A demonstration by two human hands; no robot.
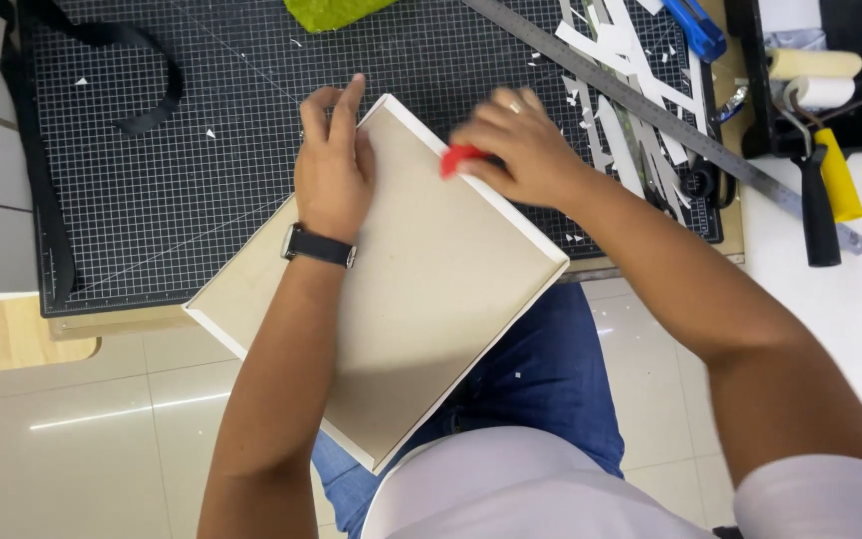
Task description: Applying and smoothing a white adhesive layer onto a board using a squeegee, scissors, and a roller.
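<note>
A shallow beige cardboard tray with white edges lies tilted across the front of a black gridded cutting mat and over my lap. My left hand, with a black wristwatch, presses flat on the tray's far corner. My right hand grips a small red tool and holds it against the tray's white upper-right rim.
White paper strips and a long metal ruler lie at the mat's right. A blue cutter, a black-handled roller and a yellow-handled roller sit beyond. A black strap and a green scrap rest on the mat.
</note>
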